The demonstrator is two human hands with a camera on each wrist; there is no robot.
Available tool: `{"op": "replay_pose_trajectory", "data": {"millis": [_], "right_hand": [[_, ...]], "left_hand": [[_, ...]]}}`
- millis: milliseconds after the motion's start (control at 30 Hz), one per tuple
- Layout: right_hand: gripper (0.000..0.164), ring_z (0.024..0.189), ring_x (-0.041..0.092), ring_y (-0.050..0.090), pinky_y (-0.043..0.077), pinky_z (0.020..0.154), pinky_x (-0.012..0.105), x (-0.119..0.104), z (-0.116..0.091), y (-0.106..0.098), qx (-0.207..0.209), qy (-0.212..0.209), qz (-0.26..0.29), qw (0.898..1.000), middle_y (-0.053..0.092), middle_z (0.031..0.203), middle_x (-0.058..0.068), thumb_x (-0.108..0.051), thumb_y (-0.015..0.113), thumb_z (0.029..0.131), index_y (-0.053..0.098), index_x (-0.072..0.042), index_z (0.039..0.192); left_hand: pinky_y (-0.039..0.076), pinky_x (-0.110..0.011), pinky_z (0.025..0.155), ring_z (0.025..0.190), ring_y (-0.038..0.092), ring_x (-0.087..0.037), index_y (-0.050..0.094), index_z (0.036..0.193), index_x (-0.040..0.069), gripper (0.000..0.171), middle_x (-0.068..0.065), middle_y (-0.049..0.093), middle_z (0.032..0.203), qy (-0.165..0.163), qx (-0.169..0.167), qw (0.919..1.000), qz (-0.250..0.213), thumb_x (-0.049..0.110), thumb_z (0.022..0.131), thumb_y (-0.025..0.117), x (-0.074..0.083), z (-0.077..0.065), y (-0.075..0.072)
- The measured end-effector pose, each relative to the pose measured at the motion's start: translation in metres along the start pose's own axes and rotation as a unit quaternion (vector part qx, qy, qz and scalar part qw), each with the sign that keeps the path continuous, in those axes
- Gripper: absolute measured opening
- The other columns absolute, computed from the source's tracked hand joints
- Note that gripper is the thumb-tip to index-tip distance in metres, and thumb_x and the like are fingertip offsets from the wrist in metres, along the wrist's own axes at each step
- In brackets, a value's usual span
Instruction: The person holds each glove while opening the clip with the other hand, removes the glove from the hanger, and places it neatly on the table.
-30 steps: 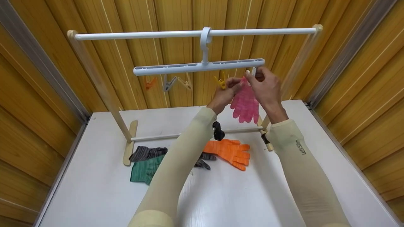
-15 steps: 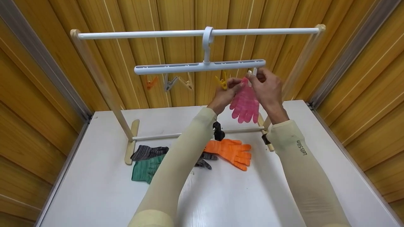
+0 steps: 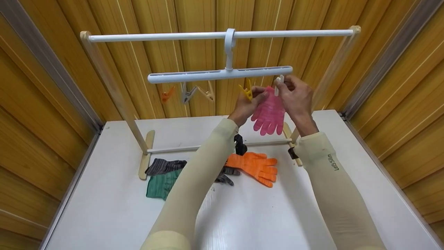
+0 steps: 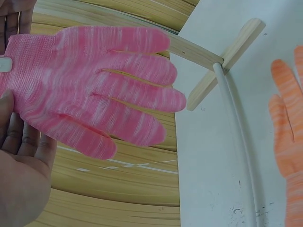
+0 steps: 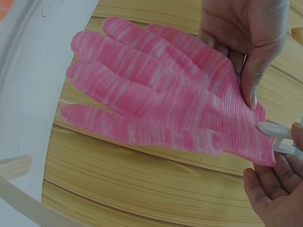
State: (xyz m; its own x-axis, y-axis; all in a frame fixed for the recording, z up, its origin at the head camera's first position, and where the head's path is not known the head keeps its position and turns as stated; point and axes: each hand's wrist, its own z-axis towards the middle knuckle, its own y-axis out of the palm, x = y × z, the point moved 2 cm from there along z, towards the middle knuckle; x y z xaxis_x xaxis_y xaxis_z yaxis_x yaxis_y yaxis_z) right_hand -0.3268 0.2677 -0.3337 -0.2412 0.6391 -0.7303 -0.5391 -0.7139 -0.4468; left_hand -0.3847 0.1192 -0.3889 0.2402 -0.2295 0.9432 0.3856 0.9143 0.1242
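Observation:
A pink knitted glove (image 3: 269, 113) hangs fingers down below the right end of a light blue hanger (image 3: 211, 74). My left hand (image 3: 245, 107) pinches its cuff between thumb and fingers. My right hand (image 3: 297, 99) grips a white clothespin (image 3: 278, 86) with thumb and fingertips, under the hanger's end. In the right wrist view the tip of the white clothespin (image 5: 275, 129) lies over the cuff edge of the pink glove (image 5: 161, 90). The left wrist view also has the white clothespin (image 4: 5, 64) on the cuff. Whether it clamps the cuff is unclear.
Orange (image 3: 168, 94), grey (image 3: 188, 93), beige (image 3: 208, 93) and yellow clothespins (image 3: 247, 92) hang from the hanger. A white rod (image 3: 156, 36) on a wooden frame bears it. Orange (image 3: 258, 168), green (image 3: 161, 185) and dark grey gloves (image 3: 164, 166) lie on the white table (image 3: 114, 208).
The white clothespin has shifted slightly right and turned in my right fingers. My left hand still pinches the pink glove, which has barely moved. The head view has shifted slightly.

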Motion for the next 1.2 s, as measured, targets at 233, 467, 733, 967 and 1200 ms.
{"op": "replay_pose_trajectory", "data": {"millis": [233,467,733,967,1200], "right_hand": [[0.028,0.097,0.024,0.068,0.051,0.082,0.030,0.000,-0.001,-0.001,0.000,0.004,0.003,1.000,0.076,0.108,0.014,-0.027,0.069,0.106,0.075,-0.004,0.121],[0.030,0.098,0.023,0.066,0.052,0.085,0.034,0.002,-0.002,0.000,-0.008,0.008,0.010,1.000,0.075,0.109,0.013,-0.029,0.067,0.107,0.074,-0.004,0.123],[0.030,0.097,0.024,0.067,0.051,0.080,0.028,0.002,-0.001,-0.002,-0.002,-0.002,0.012,1.000,0.075,0.109,0.015,-0.027,0.068,0.107,0.074,-0.003,0.123],[0.033,0.100,0.025,0.066,0.052,0.083,0.031,0.002,-0.001,-0.001,-0.012,0.003,0.006,1.000,0.074,0.111,0.016,-0.029,0.068,0.107,0.072,-0.002,0.124],[0.039,0.104,0.027,0.067,0.054,0.091,0.039,0.000,-0.002,0.001,-0.028,0.002,0.008,1.000,0.072,0.113,0.017,-0.031,0.071,0.105,0.068,0.001,0.127]], "left_hand": [[0.058,-0.027,0.091,0.099,0.068,-0.021,0.073,0.119,-0.002,0.018,-0.007,0.074,0.108,0.001,0.012,0.9998,0.016,0.006,0.103,0.069,-0.001,-0.001,-0.003],[0.058,-0.028,0.088,0.096,0.069,-0.021,0.074,0.118,-0.001,0.017,-0.007,0.074,0.105,-0.018,0.024,0.9993,0.020,0.006,0.103,0.069,-0.004,-0.002,-0.004],[0.060,-0.030,0.084,0.090,0.071,-0.021,0.076,0.116,-0.003,0.017,-0.009,0.076,0.101,-0.027,0.035,0.9985,0.033,0.006,0.102,0.071,-0.008,-0.004,-0.007],[0.060,-0.030,0.087,0.093,0.071,-0.022,0.074,0.121,0.000,0.021,-0.008,0.075,0.103,-0.035,0.032,0.9980,0.042,0.012,0.104,0.068,-0.009,-0.011,-0.011],[0.059,-0.030,0.088,0.094,0.069,-0.020,0.071,0.122,-0.001,0.022,-0.007,0.074,0.104,-0.038,0.045,0.9973,0.043,0.013,0.106,0.067,-0.011,-0.017,-0.015]]}}
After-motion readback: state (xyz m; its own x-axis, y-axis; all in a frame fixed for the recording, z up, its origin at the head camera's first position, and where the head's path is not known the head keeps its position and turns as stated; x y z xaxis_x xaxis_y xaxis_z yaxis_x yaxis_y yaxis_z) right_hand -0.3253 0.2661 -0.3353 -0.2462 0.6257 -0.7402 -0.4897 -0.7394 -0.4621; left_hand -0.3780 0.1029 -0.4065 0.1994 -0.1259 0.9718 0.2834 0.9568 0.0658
